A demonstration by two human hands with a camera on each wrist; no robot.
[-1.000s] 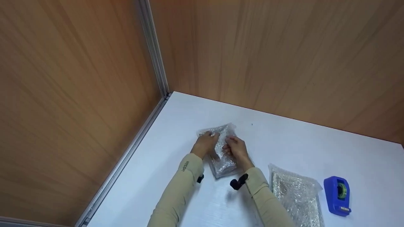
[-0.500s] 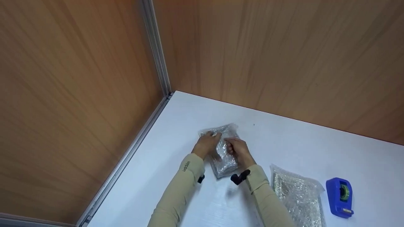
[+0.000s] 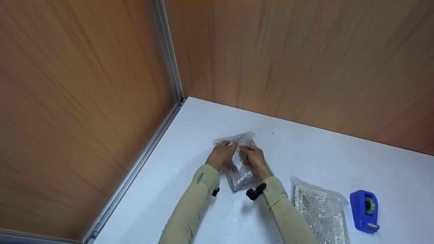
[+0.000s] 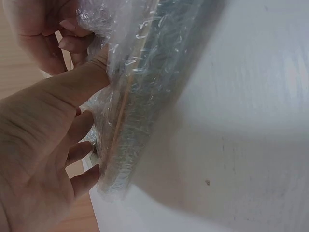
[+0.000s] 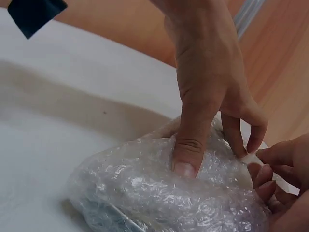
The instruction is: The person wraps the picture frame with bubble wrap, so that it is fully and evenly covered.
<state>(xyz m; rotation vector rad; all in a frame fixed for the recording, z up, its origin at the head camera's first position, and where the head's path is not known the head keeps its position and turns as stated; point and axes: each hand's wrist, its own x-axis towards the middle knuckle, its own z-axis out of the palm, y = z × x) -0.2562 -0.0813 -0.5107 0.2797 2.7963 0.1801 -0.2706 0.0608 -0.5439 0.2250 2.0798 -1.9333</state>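
A flat package in bubble wrap [image 3: 242, 173] lies on the white table, a straight, wood-coloured edge showing through the plastic [image 4: 126, 96]. My left hand [image 3: 222, 155] rests on its left side, the thumb pressing down on the wrap [image 5: 145, 188] and the fingers spread over the far part. From the right, my right hand [image 3: 254, 158] meets the left fingertips above the package. Its thumb and index finger pinch a small pale strip [image 5: 250, 159] that looks like clear tape; the fingers partly hide it.
To the right lies a second bubble-wrapped package [image 3: 320, 210]. Beyond it stands a blue tape dispenser [image 3: 364, 211] holding a roll of tape. Wood-grain panels [image 3: 288, 61] close off the back and left of the table [image 3: 162, 200], with a metal rail [image 3: 135, 162] along the left edge.
My right fingers have shifted slightly toward the left fingertips and straightened a little. The left hand and the package stay nearly in place; the camera view has shifted slightly.
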